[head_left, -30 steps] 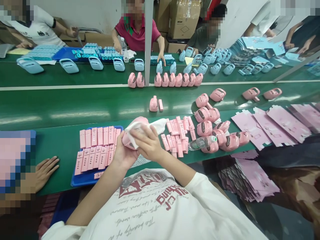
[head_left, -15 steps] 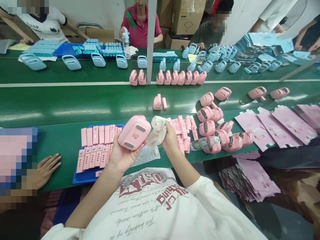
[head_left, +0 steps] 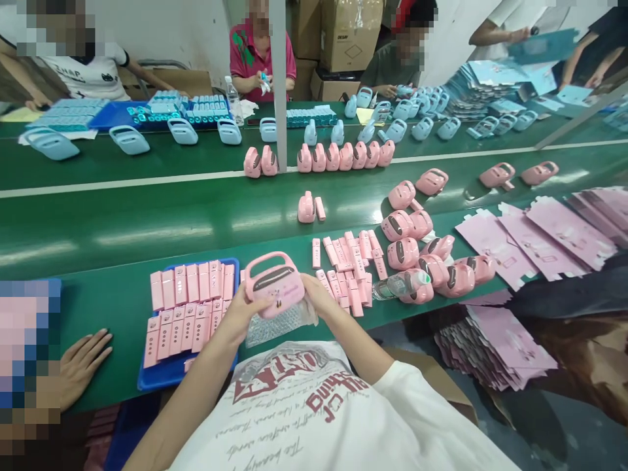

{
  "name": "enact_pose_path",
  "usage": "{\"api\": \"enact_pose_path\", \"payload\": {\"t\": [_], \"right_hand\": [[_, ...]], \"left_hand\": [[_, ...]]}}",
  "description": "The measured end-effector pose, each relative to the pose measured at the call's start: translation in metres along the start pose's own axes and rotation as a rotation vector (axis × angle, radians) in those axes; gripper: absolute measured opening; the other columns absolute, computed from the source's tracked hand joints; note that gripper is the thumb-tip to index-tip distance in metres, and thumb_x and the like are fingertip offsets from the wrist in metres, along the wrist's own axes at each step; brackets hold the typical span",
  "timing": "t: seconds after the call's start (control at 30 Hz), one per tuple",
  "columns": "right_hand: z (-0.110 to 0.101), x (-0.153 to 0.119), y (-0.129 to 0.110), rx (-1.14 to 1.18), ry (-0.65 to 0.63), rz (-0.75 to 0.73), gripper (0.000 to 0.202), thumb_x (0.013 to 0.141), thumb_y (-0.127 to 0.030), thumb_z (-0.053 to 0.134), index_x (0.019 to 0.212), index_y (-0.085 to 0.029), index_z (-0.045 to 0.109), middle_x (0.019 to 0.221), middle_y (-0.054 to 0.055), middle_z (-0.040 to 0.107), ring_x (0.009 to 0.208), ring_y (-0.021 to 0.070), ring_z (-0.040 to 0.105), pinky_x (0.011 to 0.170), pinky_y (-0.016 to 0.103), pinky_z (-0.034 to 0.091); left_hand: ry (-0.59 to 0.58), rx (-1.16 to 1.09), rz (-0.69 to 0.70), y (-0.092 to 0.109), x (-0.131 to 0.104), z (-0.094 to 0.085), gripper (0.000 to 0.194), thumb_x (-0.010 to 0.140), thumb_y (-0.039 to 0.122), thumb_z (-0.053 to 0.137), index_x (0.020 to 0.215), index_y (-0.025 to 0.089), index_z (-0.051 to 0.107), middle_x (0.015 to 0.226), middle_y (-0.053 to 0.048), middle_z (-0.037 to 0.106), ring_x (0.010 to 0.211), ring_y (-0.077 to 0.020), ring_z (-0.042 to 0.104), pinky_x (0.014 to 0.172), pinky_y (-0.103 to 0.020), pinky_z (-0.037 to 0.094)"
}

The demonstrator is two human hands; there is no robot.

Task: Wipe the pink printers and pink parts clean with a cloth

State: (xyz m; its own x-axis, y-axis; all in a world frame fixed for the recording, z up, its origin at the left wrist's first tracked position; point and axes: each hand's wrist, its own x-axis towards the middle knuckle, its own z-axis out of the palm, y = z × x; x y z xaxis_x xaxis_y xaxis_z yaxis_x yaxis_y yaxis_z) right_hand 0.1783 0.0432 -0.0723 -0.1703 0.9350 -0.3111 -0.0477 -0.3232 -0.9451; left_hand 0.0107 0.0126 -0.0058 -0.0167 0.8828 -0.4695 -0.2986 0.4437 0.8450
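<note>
A pink handled device (head_left: 277,288), like a small portable speaker, is held up over the bench with its dark oval front and printed pattern facing me. My left hand (head_left: 250,307) grips its left side, thumb across the lower front. At its right side my right hand (head_left: 316,294) is closed, fingers mostly hidden behind the device; a white cloth (head_left: 310,313) shows just under them. Below both hands lies a sheet of bubble wrap (head_left: 269,332). To the left, a blue tray (head_left: 169,379) carries rows of pink stick-shaped pieces (head_left: 180,327) with buttons.
More pink sticks (head_left: 350,261) lie right of my hands, near a clear bottle (head_left: 392,286) on its side and several pink devices (head_left: 403,252). Flat pink boxes (head_left: 534,235) lie farther right. A co-worker's hand (head_left: 83,366) rests at left. Blue devices (head_left: 181,131) line the far bench.
The pink device has turned from its underside to its printed front, handle up. My right hand and the cloth have moved in against its right side. The view has shifted slightly.
</note>
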Motion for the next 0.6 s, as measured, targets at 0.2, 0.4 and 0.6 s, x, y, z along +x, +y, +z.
{"api": "enact_pose_path", "payload": {"t": [0.2,0.4,0.6], "right_hand": [[-0.002,0.016,0.032,-0.303,-0.017,0.059,0.030,0.086,-0.026,0.038,0.069,-0.016,0.060,0.071,0.002,0.064,0.072,0.0145,0.056,0.069,0.027,0.044],[-0.010,0.030,0.027,-0.599,-0.088,0.110,0.021,0.083,-0.025,0.054,0.096,-0.015,0.068,0.093,0.009,0.071,0.087,0.0209,0.064,0.080,0.030,0.047],[-0.033,0.031,0.000,-0.873,0.090,0.154,0.036,0.090,-0.028,0.048,0.122,-0.015,0.058,0.120,0.013,0.063,0.112,0.0235,0.060,0.093,0.031,0.045]], "left_hand": [[-0.001,0.224,0.034,-0.016,0.029,-0.014,0.067,0.040,0.014,0.082,0.101,0.018,0.055,0.092,-0.001,0.063,0.085,-0.0186,0.062,0.071,-0.027,0.051],[0.114,0.565,0.094,-0.029,0.085,-0.029,0.039,0.039,0.029,0.077,0.072,0.015,0.062,0.072,0.001,0.062,0.071,-0.0180,0.058,0.064,-0.027,0.046],[0.305,0.658,0.193,0.012,0.172,-0.055,0.032,0.050,0.037,0.073,0.065,0.014,0.058,0.056,0.003,0.054,0.055,-0.0125,0.048,0.053,-0.024,0.038]]}}
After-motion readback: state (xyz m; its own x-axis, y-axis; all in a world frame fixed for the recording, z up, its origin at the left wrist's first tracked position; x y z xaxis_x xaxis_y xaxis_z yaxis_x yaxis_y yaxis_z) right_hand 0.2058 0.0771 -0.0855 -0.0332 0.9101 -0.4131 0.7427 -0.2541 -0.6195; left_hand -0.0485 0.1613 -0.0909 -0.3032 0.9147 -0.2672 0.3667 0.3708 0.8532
